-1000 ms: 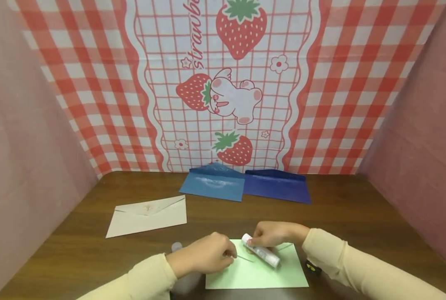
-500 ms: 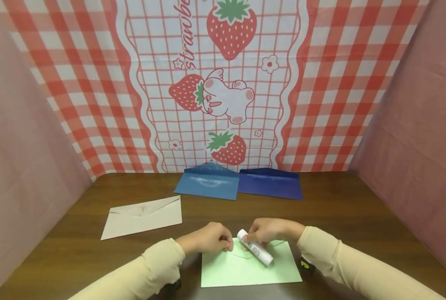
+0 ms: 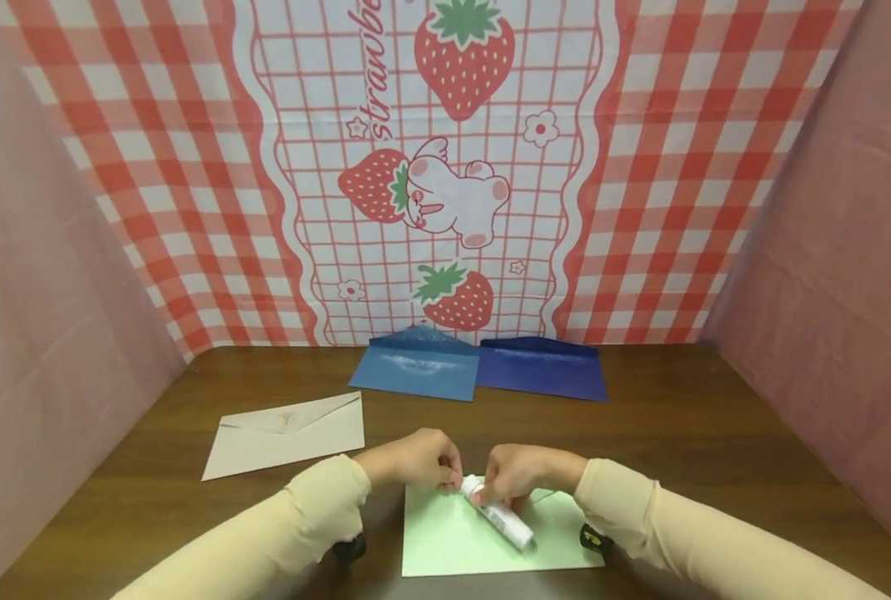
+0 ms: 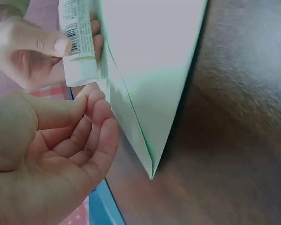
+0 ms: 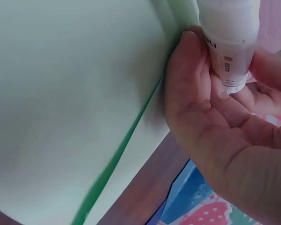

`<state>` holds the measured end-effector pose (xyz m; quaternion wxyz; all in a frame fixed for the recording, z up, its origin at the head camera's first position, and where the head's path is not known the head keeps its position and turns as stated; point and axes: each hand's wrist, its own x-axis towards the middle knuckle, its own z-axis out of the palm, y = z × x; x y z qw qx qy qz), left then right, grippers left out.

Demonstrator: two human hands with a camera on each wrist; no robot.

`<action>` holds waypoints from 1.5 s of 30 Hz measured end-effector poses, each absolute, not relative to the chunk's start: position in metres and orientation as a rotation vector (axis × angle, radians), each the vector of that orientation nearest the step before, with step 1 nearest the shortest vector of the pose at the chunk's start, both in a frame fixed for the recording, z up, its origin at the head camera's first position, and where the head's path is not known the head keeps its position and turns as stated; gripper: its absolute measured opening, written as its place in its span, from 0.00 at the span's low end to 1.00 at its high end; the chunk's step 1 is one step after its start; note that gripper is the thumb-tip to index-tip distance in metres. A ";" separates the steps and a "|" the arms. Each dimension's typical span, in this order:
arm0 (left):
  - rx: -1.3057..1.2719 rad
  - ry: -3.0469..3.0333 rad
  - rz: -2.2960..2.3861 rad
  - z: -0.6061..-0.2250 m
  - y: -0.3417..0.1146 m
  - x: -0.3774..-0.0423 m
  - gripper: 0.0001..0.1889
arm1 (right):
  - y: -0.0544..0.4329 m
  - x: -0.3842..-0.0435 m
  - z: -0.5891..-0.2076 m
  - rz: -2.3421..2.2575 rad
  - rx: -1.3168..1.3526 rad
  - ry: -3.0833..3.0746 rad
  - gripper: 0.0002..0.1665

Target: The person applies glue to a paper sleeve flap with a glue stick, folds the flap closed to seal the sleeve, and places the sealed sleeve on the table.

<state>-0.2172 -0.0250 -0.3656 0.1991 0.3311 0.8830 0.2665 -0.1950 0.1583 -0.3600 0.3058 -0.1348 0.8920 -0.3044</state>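
A pale green envelope (image 3: 445, 546) lies on the table in front of me, its flap folded down along the far edge. My right hand (image 3: 516, 473) holds a white glue stick (image 3: 499, 518) slantwise over it. In the right wrist view, that hand's fingers (image 5: 192, 89) curl under the tube and press along the flap. At the far edge is my left hand (image 3: 428, 461), fingers curled and thumb against the index finger. The left wrist view shows these fingertips (image 4: 102, 108) right at the fold, close to the glue stick's end (image 4: 81, 71); nothing shows between them.
On the brown table (image 3: 152, 500), a cream envelope (image 3: 287, 442) lies to the left. A light blue envelope (image 3: 418, 379) and a dark blue one (image 3: 543, 379), flaps raised, lie at the back against the strawberry-print cloth (image 3: 453, 192). Pink cloth (image 3: 813, 217) stands at both sides.
My left hand has moved from over the envelope to its far edge. The right hand has slid left with the glue stick, and the two hands are now closer together.
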 end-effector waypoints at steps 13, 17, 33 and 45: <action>0.848 2.421 0.812 -0.374 -0.024 -0.211 0.09 | 0.183 -0.199 -0.353 -0.793 -0.274 2.431 0.11; 0.876 2.476 0.716 -0.371 -0.021 -0.208 0.09 | 0.184 -0.199 -0.356 -0.720 -0.311 2.464 0.16; 0.987 2.433 0.786 -0.379 -0.005 -0.198 0.09 | 0.187 -0.191 -0.346 -0.756 -0.295 2.441 0.11; 1.002 2.493 0.800 -0.377 -0.013 -0.203 0.08 | 0.195 -0.194 -0.354 -0.743 -0.297 2.437 0.14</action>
